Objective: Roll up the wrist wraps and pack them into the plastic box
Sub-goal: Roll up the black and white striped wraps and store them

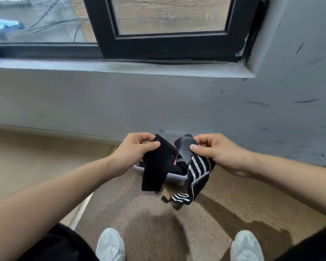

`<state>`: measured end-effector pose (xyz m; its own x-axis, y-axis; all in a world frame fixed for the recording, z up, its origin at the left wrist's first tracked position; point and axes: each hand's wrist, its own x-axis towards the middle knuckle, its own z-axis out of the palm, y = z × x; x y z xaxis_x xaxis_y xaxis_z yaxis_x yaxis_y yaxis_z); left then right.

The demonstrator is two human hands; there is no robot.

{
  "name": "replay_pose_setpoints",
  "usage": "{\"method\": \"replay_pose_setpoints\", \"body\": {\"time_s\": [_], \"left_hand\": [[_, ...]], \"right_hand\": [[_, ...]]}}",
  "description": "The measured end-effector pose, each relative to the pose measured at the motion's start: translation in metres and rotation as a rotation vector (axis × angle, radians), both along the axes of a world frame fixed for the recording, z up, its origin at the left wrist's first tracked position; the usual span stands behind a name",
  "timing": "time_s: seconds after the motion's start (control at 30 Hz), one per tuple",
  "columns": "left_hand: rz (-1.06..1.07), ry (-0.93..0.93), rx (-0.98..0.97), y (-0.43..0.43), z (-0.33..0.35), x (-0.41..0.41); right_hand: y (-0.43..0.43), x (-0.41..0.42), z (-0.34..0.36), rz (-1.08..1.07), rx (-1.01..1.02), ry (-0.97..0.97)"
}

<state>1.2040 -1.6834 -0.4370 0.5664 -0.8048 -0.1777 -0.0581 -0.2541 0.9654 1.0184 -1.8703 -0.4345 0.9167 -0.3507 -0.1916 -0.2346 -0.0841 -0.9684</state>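
Observation:
My left hand (135,150) pinches the top of a black wrist wrap (155,170) that hangs down loose. A second wrap (197,171), black with white stripes, is pinched by my right hand (215,151) at its plain black end; its striped tail droops and curls toward the floor. Both hands are raised over a clear plastic box (174,178) on the floor by the wall. The wraps hide most of the box. Something dark and a bit of pink show inside it.
A grey wall (158,102) with a black-framed window (164,48) stands right behind the box. My two white shoes (110,245) are on the speckled brown floor near the bottom edge. A pale floor strip lies to the left.

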Motion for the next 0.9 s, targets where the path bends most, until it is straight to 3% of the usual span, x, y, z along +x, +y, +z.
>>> {"method": "replay_pose_setpoints", "body": {"time_s": [0.37,0.67,0.9], "left_hand": [[0.154,0.131,-0.316,-0.047,0.039,-0.017],[0.174,0.364,-0.396,-0.062,0.042,-0.018],[0.175,0.338,-0.405,-0.064,0.044,-0.021]], "right_hand": [[0.006,0.026,0.047,-0.321,0.04,-0.278],[-0.002,0.051,0.028,-0.42,0.035,-0.279],[-0.007,0.059,0.018,-0.474,-0.098,-0.261]]}}
